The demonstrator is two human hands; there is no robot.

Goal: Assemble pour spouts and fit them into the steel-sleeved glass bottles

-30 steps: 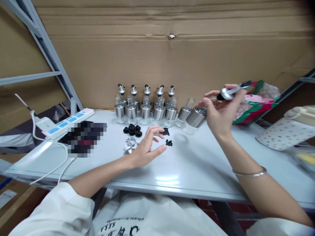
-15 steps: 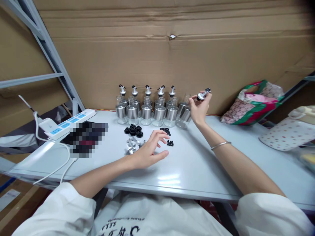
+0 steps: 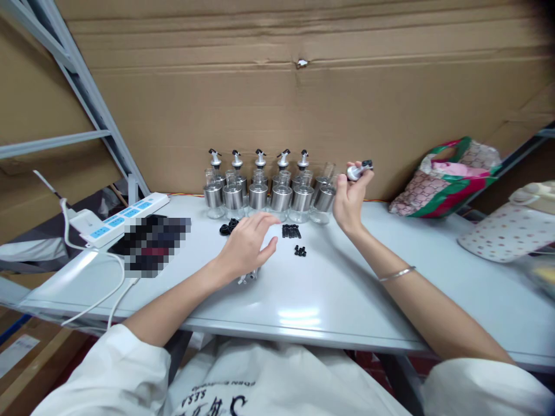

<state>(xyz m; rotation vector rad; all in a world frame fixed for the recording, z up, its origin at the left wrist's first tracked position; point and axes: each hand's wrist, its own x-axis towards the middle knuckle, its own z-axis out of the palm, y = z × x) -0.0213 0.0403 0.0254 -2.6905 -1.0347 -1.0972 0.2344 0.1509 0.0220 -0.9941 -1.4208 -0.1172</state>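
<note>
My right hand point(image 3: 349, 205) is raised at the right end of the bottle rows, its fingers closed around a silver pour spout point(image 3: 354, 173) with a black tip. The spout lies tilted to the right. My left hand point(image 3: 246, 245) hovers over the table with fingers apart and nothing in it. Beneath it, partly covered, are loose silver spout parts point(image 3: 248, 278) and black ringed stoppers point(image 3: 226, 227). To its right sit thin black strips point(image 3: 291, 231) and several small black caps point(image 3: 300, 251). Glass bottles with steel sleeves point(image 3: 281, 199) stand behind; several at the back carry spouts point(image 3: 260, 157).
At left a white power strip point(image 3: 125, 219) with cables point(image 3: 119, 277) lies near a blurred-out dark item point(image 3: 154, 245). A patterned bag point(image 3: 442, 182) and a dotted white container point(image 3: 494, 234) stand at right. Cardboard point(image 3: 277, 110) walls the back of the table.
My left hand has moved left, away from the black strips and over the stoppers and silver parts. My right hand has turned slightly, tipping the spout further over.
</note>
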